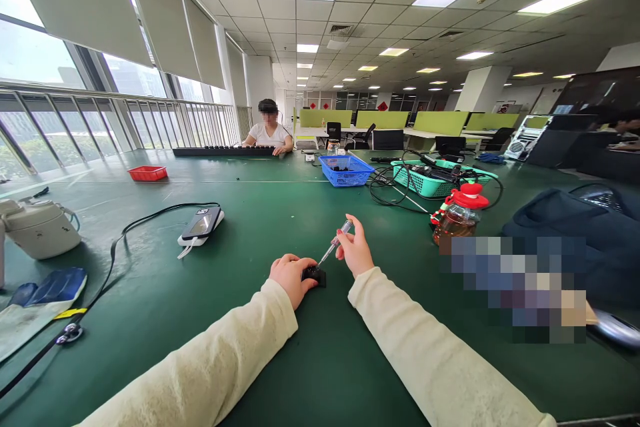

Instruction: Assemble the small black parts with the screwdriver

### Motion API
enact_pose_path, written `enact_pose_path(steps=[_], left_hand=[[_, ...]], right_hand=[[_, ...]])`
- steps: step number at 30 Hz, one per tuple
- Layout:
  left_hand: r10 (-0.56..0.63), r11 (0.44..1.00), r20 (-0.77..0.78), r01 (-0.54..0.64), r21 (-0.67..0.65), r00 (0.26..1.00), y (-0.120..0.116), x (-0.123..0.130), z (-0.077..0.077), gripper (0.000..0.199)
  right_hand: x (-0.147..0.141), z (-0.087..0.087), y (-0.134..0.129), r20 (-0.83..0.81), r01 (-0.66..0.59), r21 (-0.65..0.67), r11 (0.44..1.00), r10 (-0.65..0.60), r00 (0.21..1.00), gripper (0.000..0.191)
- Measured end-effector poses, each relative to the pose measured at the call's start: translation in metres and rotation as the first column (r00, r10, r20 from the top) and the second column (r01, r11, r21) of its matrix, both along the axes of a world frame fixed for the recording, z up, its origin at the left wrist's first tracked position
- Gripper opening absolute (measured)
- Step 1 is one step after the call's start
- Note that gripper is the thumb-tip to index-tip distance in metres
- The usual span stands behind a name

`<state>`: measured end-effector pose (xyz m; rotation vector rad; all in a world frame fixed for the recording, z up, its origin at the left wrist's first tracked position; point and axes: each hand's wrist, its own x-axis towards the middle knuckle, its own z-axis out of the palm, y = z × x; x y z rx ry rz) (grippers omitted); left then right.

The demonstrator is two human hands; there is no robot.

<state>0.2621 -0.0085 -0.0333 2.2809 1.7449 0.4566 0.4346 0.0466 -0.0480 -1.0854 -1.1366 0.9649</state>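
Observation:
On the green table (pixel 240 293), my left hand (pixel 293 277) grips a small black part (pixel 315 275) and holds it down. What kind of part it is cannot be made out, since my fingers cover some of it. My right hand (pixel 356 247) is closed around the clear handle of a screwdriver (pixel 336 242), which slants down to the left. Its tip meets the top of the black part, close to my left fingertips.
A phone (pixel 203 222) on a white power bank lies to the left. Farther back are a red tray (pixel 148 173), a blue basket (pixel 345 170) and a green basket (pixel 430 180) with cables. A red-lidded bottle (pixel 459 213) stands right. Across the table sits a person (pixel 270 130).

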Motion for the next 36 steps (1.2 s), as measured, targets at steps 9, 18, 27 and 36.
enact_pose_path(steps=[9,18,27,36], left_hand=[[-0.001,1.000,-0.003,0.001,-0.001,1.000,0.0010,-0.0012,-0.0010,0.037],[-0.002,1.000,-0.012,0.002,0.009,1.000,0.0013,-0.0014,-0.0029,0.041],[0.001,1.000,-0.027,-0.001,0.021,1.000,0.0018,-0.0012,-0.0034,0.037],[0.001,1.000,-0.002,-0.001,0.018,1.000,0.0027,-0.0015,-0.0050,0.040]], right_hand=[[-0.0003,-0.0034,0.0013,-0.057,0.015,-0.089,0.996,-0.020,0.998,0.064],[0.0004,-0.0012,0.0005,0.026,0.046,-0.029,0.999,-0.045,0.999,0.059],[0.0007,0.0028,-0.0037,0.044,0.054,-0.046,0.997,-0.052,0.998,0.059],[0.0005,0.0010,-0.0025,0.042,0.056,-0.043,0.997,-0.055,0.998,0.060]])
